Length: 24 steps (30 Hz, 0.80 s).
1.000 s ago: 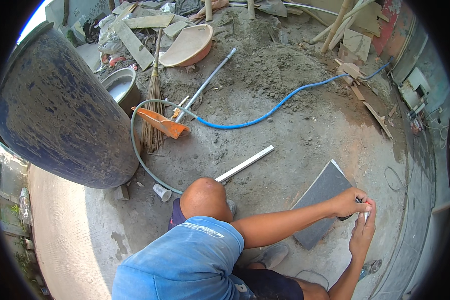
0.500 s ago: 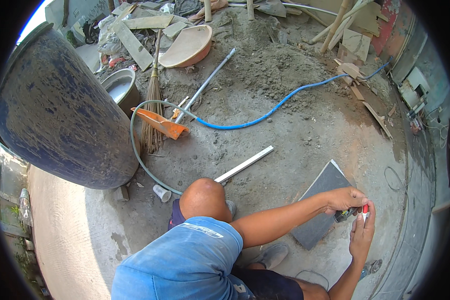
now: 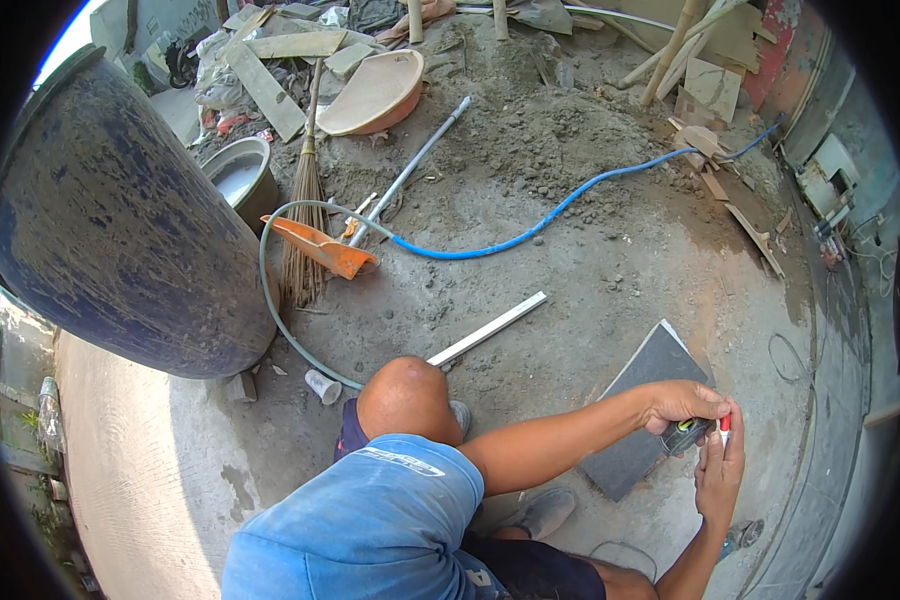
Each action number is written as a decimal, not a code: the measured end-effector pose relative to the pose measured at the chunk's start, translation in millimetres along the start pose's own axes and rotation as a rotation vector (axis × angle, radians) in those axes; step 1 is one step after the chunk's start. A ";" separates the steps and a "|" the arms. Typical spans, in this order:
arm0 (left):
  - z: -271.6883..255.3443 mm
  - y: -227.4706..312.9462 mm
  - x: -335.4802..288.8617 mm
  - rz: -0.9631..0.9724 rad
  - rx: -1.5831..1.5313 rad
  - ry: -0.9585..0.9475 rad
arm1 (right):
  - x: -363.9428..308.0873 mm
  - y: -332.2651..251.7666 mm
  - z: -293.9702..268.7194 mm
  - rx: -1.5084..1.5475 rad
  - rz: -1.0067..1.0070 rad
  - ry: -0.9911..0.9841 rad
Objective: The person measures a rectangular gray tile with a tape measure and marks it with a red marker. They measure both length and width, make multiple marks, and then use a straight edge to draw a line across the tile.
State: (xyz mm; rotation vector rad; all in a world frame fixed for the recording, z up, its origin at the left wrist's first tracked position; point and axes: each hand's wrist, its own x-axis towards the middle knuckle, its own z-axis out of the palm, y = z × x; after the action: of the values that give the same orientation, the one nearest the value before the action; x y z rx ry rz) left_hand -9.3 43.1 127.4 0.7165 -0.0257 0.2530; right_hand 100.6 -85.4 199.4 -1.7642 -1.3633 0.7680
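My left hand is closed on a dark tape measure with a yellow-green mark on it. Its thumb and fingertips meet the top of a small red-and-white marker. From below, my right hand grips that marker between thumb and fingers, so both hands touch at the fingertips. A dark grey rectangular tile lies on the ground beneath and left of my hands, partly covered by my left forearm.
A white strip lies left of the tile. Beyond it are a blue hose, an orange dustpan, a stick broom and a basin. A large dark barrel stands at left, near a plastic cup.
The tape measure has turned slightly in my left hand, showing its yellow-green mark. The marker and both hands have shifted a little to the left.
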 end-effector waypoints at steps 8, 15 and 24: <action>3.3 -7.6 14.4 0.167 0.273 0.275 | 3.9 9.2 -1.1 -0.099 -0.016 0.111; 6.4 -3.1 11.0 0.195 0.348 0.242 | 6.3 15.5 -5.4 -0.313 -0.043 0.117; 2.7 -2.0 9.6 0.181 0.367 0.174 | 10.7 13.9 -2.0 -0.379 -0.031 0.116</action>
State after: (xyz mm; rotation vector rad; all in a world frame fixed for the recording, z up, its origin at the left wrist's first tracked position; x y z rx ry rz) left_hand 0.7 42.0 129.2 1.0562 0.1251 0.5013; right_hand 111.9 -77.4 188.6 -2.0351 -1.5266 0.3989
